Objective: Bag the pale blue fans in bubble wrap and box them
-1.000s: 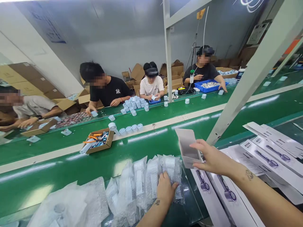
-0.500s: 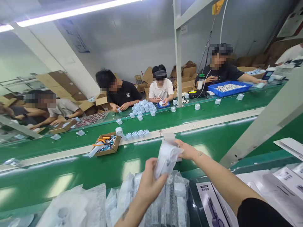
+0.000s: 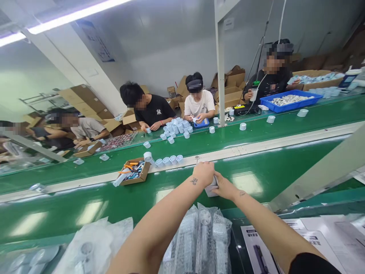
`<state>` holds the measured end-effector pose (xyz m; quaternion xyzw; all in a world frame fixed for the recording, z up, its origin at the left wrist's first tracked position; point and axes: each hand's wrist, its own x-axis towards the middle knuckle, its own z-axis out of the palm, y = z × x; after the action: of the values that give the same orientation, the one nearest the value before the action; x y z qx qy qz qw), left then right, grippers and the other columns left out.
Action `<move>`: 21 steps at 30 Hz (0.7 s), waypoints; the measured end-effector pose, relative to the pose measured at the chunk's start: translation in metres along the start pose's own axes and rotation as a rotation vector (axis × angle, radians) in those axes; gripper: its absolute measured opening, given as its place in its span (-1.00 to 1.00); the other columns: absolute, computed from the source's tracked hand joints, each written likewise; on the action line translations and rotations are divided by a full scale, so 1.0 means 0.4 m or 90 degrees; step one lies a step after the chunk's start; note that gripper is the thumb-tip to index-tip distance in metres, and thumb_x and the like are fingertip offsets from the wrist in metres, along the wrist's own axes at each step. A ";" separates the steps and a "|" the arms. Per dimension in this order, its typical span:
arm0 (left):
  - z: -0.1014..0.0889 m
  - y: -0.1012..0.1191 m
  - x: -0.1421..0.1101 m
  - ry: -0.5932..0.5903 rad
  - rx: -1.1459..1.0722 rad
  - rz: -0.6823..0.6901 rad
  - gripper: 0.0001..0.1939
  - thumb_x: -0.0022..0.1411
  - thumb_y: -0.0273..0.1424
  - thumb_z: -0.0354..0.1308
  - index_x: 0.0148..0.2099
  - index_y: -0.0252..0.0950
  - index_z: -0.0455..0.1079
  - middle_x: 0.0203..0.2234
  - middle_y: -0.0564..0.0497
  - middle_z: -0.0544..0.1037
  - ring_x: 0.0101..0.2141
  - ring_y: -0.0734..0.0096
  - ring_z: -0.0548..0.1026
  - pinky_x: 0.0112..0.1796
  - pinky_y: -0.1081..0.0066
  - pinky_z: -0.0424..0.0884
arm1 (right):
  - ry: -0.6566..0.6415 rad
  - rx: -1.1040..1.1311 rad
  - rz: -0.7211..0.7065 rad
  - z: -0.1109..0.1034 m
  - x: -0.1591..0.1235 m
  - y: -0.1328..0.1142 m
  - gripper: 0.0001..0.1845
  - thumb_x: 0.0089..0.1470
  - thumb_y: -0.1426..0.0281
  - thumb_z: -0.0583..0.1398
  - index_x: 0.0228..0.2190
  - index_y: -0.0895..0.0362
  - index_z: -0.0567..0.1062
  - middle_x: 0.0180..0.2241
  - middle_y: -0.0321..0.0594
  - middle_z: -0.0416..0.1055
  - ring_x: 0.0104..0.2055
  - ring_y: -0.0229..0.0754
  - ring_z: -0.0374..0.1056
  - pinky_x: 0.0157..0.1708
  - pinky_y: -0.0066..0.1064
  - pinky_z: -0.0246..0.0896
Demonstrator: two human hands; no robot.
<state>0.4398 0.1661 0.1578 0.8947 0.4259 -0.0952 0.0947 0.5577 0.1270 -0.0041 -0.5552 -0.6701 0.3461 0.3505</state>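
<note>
Both of my hands meet above the green conveyor belt at a small white box (image 3: pixel 211 191). My right hand (image 3: pixel 224 186) grips the box from its right side, thumb low on the front. Bent over the box's far upper end, my left hand (image 3: pixel 204 173) is closed with its fingertips out of sight, so what it holds is hidden. Below my hands, several bubble-wrapped pale devices (image 3: pixel 203 236) lie side by side at the near edge. To their right sit flat printed cartons (image 3: pixel 258 249) picturing a dark handheld tool.
Translucent wrapping bags (image 3: pixel 94 239) lie at lower left. A cardboard tray (image 3: pixel 135 173) of small parts and a row of pale blue cups (image 3: pixel 169 160) stand along the divider. Co-workers sit beyond the far belt (image 3: pixel 194 142); a slanted white post (image 3: pixel 316 167) rises at right.
My left hand has moved up and away from me, turning over onto the box. The bubble-wrapped piece it held is out of sight. The view has shifted slightly.
</note>
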 end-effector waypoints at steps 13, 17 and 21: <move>0.140 -0.105 -0.338 -0.016 -0.092 -0.259 -0.53 0.33 -0.10 -0.16 -0.24 -0.31 0.45 -0.38 -0.18 0.56 -0.29 0.07 0.54 -0.27 0.24 0.36 | 0.030 0.018 0.066 -0.011 0.040 -0.009 -0.11 -0.19 0.43 0.28 0.15 0.12 0.03 0.05 -0.01 0.27 0.06 0.03 0.27 0.04 -0.15 0.15; 0.364 -0.083 -0.468 -0.122 -0.112 -0.314 -0.40 0.11 -0.09 0.20 0.00 -0.52 0.37 -0.25 -0.35 0.53 -0.24 -0.11 0.53 -0.27 0.19 0.39 | 0.100 0.032 0.073 -0.081 -0.008 -0.103 -0.13 -0.14 0.41 0.25 0.19 0.10 0.05 0.23 0.01 0.02 0.17 0.05 0.14 -0.13 -0.24 0.32; 0.500 -0.057 -0.502 -0.080 -0.124 -0.286 -0.36 0.27 -0.21 0.00 0.23 -0.61 0.09 -0.10 -0.42 0.45 -0.14 -0.04 0.51 -0.20 0.20 0.40 | 0.182 -0.016 0.158 -0.171 -0.206 -0.282 -0.69 -0.01 0.30 0.20 -0.17 0.09 0.42 -0.19 -0.11 0.42 -0.27 -0.09 0.39 -0.34 -0.29 0.36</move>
<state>0.2797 -0.0190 0.0134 0.7567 0.6145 -0.1275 0.1831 0.5711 0.0347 0.1203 -0.6817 -0.5439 0.2958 0.3898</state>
